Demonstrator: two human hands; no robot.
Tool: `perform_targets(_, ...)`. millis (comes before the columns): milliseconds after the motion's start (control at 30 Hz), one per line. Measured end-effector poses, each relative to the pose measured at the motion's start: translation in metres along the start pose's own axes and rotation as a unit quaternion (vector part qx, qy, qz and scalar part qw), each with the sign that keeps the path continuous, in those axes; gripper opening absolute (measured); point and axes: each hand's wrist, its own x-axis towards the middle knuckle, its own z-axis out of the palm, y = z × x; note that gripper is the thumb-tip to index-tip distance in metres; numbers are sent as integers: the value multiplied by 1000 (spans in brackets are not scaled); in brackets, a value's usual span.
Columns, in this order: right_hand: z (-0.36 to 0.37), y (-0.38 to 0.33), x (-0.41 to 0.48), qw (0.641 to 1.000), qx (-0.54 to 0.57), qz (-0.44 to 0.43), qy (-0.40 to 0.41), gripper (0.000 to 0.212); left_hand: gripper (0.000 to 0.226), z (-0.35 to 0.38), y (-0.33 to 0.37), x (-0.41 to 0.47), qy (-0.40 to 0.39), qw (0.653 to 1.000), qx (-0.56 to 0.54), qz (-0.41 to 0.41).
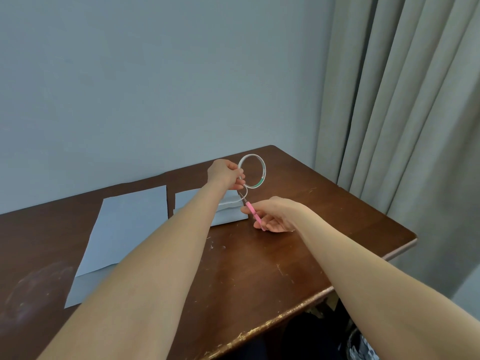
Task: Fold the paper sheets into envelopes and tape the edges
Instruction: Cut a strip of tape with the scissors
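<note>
Tape roll (252, 171) in left hand (225, 174), pink scissors (253, 213) in right hand (275, 215).

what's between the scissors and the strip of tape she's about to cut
Nothing visible. The right hand holds the pink scissors with the blades right at the strip of tape pulled from the roll in the left hand. The strip runs down to the folded paper, clear of both hands' fingers.

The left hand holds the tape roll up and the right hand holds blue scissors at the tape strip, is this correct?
Not quite: the scissors are pink, not blue, as the head view shows. The left hand holds the tape roll up and the right hand holds them at the tape strip.
</note>
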Motion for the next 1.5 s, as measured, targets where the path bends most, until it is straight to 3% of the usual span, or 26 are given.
perform_targets(967, 6, 2, 7, 1000, -10, -18, 19, 31, 9, -1, -4, -2, 12, 1000, -9, -23)
perform_targets(1233, 7, 5, 11, 999, -9, -33, 23, 33, 21, 0, -19, 4, 58, 994, -30, -88)
perform_targets(1500, 6, 1, 9, 998, -26, -29, 51, 21, 25, -1, -27, 7, 69, 988, -76, -119)
